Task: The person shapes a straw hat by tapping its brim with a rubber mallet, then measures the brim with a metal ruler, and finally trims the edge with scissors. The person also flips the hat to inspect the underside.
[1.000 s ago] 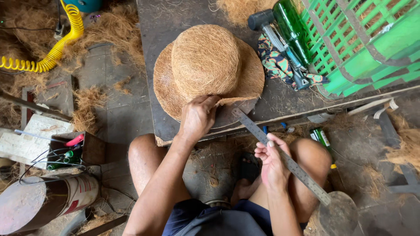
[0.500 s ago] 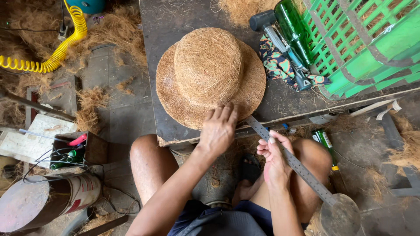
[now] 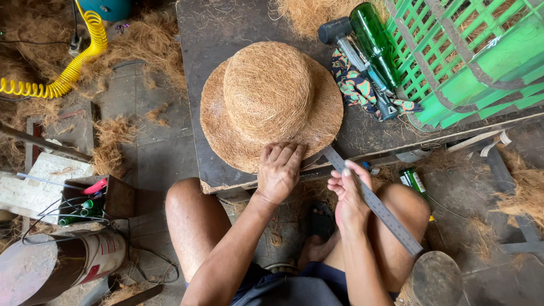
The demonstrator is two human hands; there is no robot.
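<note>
Two hands work: left hand (image 3: 280,170) pins the fibre hat (image 3: 271,105) brim with flat fingers, right hand (image 3: 348,195) grips the metal ruler (image 3: 374,204); best kept steady

Person's body: bare forearms, no sleeves, no gloves, no rings or watch visible on left hand (image 3: 280,170) or right hand (image 3: 350,195). Dark blue-grey shorts (image 3: 294,286), knees and thighs bare. Dark sandal (image 3: 322,220) on one foot.

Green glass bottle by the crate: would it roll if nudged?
Probably. The green bottle lies on its side, so it could roll, though the hammer and patterned cloth beside it may check it. Smooth glass looks slippery and breakable.
</note>
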